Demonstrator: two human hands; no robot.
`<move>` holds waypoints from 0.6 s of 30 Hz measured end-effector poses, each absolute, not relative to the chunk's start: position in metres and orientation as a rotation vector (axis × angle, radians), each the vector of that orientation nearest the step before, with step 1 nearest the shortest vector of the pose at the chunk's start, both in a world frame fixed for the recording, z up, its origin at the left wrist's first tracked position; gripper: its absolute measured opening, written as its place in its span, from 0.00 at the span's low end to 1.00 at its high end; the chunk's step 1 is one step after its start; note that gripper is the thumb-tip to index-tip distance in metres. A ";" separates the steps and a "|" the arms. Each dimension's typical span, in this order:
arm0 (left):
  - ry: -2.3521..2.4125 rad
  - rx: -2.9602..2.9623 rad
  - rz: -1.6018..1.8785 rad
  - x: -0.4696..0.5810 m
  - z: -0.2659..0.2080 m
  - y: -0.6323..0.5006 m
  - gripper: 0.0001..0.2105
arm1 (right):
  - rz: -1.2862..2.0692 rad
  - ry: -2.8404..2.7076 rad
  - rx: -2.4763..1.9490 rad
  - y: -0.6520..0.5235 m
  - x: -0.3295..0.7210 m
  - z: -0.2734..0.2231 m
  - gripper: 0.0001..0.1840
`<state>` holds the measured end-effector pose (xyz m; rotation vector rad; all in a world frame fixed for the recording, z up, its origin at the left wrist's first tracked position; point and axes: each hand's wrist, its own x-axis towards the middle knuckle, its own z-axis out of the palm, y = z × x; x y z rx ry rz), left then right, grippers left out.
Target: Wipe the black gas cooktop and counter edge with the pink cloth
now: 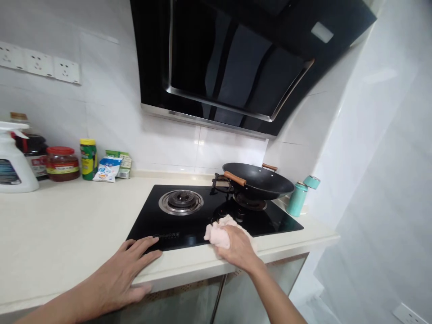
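A pale pink cloth (218,235) is bunched under my right hand (237,246), whose fingers close on it at the front edge of the black glass gas stove (199,225). My left hand (130,272) rests with fingers spread on the countertop edge, its fingertips at the stove's front left corner. On the stove's left side is a bare burner (181,202) with a shiny metal ring. A black wok (261,182) with wooden handles stands on the right burner. The control knobs sit just behind the cloth and are partly hidden.
Along the wall at left stand a white spray bottle (13,164), a red-lidded jar (62,164), a green shaker bottle (88,159) and a blue-white packet (107,169). A teal canister (297,199) stands right of the wok. A black range hood (222,67) hangs above.
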<state>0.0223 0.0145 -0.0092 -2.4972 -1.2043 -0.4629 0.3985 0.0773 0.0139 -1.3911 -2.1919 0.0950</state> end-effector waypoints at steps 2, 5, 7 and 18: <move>-1.212 -2.479 -0.452 0.021 -0.013 0.015 0.30 | 0.090 -2.218 -1.347 0.079 0.372 0.012 0.30; -1.210 -2.473 -0.453 0.018 -0.018 0.016 0.30 | 0.096 -2.224 -1.360 0.085 0.337 0.011 0.35; -1.209 -2.479 -0.466 0.017 -0.019 0.015 0.30 | 0.131 -2.245 -1.361 0.092 0.319 0.014 0.36; -1.261 -2.523 -0.404 0.022 -0.010 0.007 0.31 | 0.265 -2.111 -1.529 0.164 0.272 0.033 0.38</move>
